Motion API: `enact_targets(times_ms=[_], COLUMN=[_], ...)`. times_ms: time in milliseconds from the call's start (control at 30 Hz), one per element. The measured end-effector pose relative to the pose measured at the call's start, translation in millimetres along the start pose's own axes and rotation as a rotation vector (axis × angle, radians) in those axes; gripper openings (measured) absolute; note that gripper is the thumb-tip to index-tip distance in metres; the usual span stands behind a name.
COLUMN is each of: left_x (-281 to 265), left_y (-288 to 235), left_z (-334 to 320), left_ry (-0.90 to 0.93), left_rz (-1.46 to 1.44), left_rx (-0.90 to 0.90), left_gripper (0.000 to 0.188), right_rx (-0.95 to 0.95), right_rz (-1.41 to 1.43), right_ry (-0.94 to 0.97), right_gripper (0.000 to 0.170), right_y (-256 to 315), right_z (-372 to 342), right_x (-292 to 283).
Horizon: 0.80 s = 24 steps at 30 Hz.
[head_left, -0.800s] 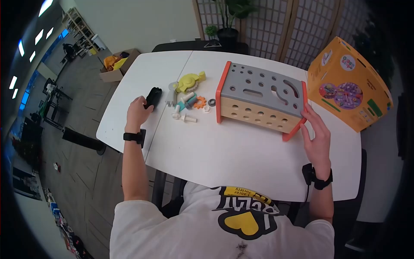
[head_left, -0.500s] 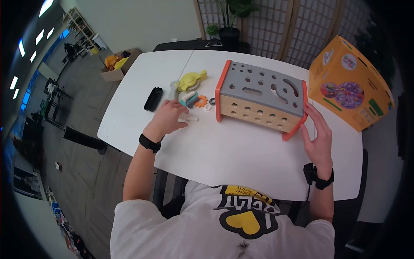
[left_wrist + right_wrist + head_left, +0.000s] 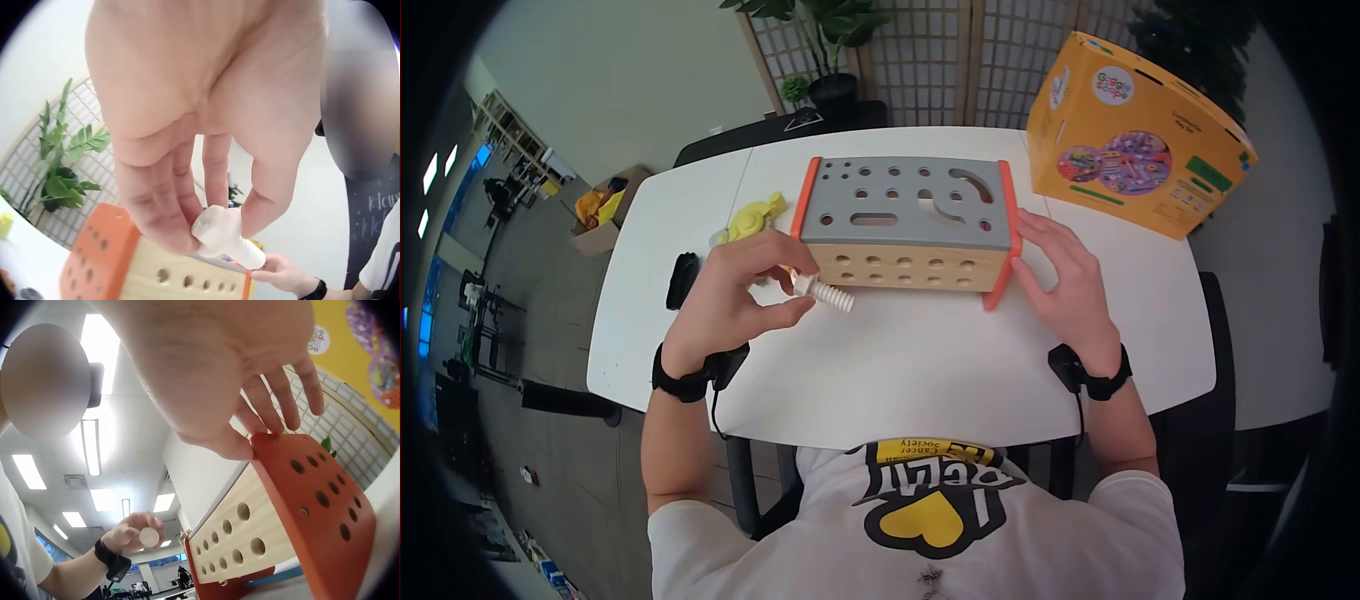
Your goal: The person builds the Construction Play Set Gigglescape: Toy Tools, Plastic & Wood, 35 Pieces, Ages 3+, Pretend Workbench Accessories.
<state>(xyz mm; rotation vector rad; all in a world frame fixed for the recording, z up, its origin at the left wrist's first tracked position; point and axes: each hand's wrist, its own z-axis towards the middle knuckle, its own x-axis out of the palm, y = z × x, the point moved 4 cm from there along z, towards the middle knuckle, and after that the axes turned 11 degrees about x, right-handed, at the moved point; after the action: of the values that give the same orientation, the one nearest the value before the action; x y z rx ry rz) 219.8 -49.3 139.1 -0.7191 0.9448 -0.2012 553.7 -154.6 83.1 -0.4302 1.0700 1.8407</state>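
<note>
My left hand (image 3: 735,295) pinches a white toy bolt (image 3: 830,295) between thumb and fingertips, at the front left corner of a toy workbench (image 3: 875,178). The bolt's ridged shaft points right, toward the front of the bench; its thick head (image 3: 212,230) faces the left wrist camera. The bench has a grey top with holes and slots, a pale wooden front with two rows of holes, and red end panels (image 3: 312,506). My right hand (image 3: 1075,290) rests with extended fingers and thumb on the edge of the right end panel. Beyond the left hand lies a yellow toy piece (image 3: 752,218).
A black object (image 3: 683,280) lies on the white table (image 3: 900,385) left of the left hand. A large orange box (image 3: 1140,130) stands at the back right. An open cardboard box (image 3: 630,200) with yellow things is beyond the table's left side.
The left hand has left the black object, picked up the white bolt and brought it right to the workbench. The right hand stays on the end panel. The head view has shifted.
</note>
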Motion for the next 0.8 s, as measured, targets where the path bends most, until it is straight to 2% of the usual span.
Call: enact_targets(times_ms=[67,200,233,367,667,800], left_x=[6.6,30.2,36.4,50.8,80.0,82.7], left_y=[-15.7,-26.4,-30.5,-28.0,-23.7,-30.5], left_z=[28.7,78.7,89.7,125.6,159.5,162.2], left_ry=[-0.004,0.001,0.0,0.008,0.186,0.172], left_rz=[0.055,-0.033,0.02,0.177,0.291,0.27], left_rx=[0.066,0.123,0.104,0.223,0.323,0.396], left_gripper=[0.027,0.03,0.028,0.025,0.024,0.021], right_rx=[-0.001,-0.018,-0.027,-0.053,-0.058,-0.071], right_rz=[-0.006,0.0,-0.009,-0.024,-0.024,-0.026], right_ry=[0.014,0.039,0.039,0.028,0.02,0.012], right_gripper=[0.033,0.034,0.034,0.033,0.032,0.033], right_y=[-1.9,4.2,5.3,9.0,3.6,4.3], right_z=[-2.3,-2.7,-2.4,-2.1,-3.6,-3.6], right_x=[0.0,-2.0,-3.2,-3.4,-3.8,-3.6])
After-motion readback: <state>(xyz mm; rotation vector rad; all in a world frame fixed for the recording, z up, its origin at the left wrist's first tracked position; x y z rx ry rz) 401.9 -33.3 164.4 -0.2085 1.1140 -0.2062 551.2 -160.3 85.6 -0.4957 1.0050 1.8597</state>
